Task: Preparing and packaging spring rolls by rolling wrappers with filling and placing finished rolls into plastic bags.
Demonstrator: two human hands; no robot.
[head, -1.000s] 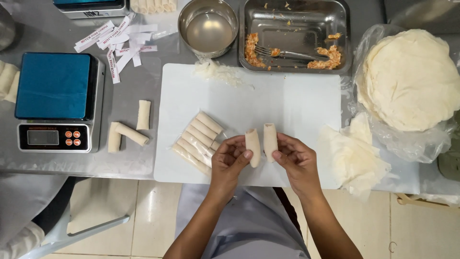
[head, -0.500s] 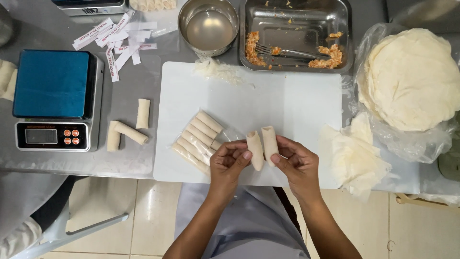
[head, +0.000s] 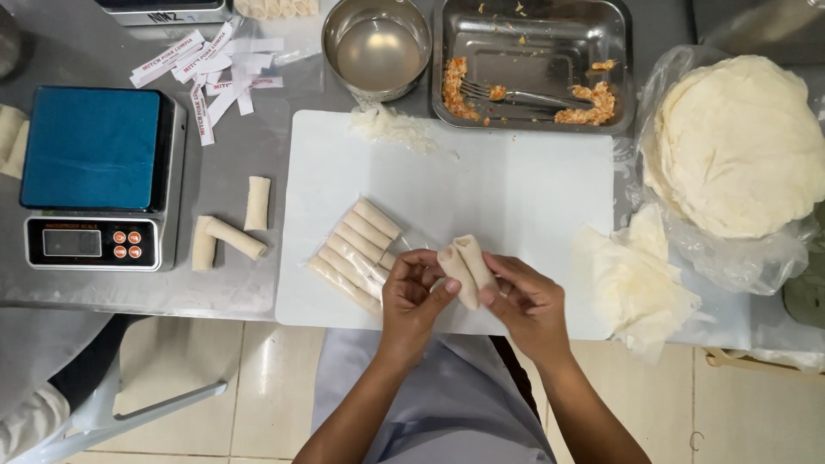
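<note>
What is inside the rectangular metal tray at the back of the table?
Inside the metal tray lie a fork and orange filling scraps along its left side and front right. The bare bottom shows between them; what the filling covers cannot be seen.

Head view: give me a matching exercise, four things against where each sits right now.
Things:
1. two spring rolls
2. fork
3. stack of round wrappers
4. digital scale

Places:
A. far left of the steel table
B. inside the metal tray with orange filling scraps
C. between the left hand and right hand, above the white cutting board
D. on clear plastic at the far right

Pairs: 1-C, 2-B, 3-D, 4-A
</note>
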